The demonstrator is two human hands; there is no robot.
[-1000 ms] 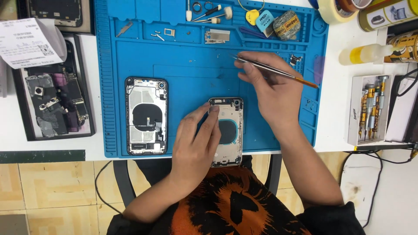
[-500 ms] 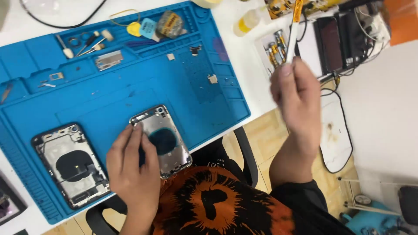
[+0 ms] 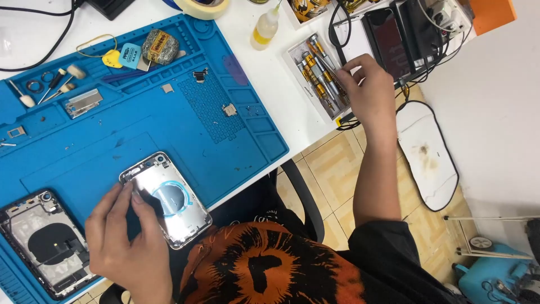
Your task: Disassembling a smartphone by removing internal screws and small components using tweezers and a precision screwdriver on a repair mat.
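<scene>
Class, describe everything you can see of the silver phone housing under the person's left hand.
The silver phone housing is a shiny, metallic-looking rounded rectangle lying flat and slanted on the blue work mat, near its front edge. It shows a pale ring around a dark centre, and small camera parts at its upper corner. The left hand rests on its lower left part, fingers pressing it; nothing else touches it.

Silver phone housing (image 3: 169,197) flat on blue mat (image 3: 140,129); boxed screwdrivers (image 3: 320,76) alongside.
</scene>
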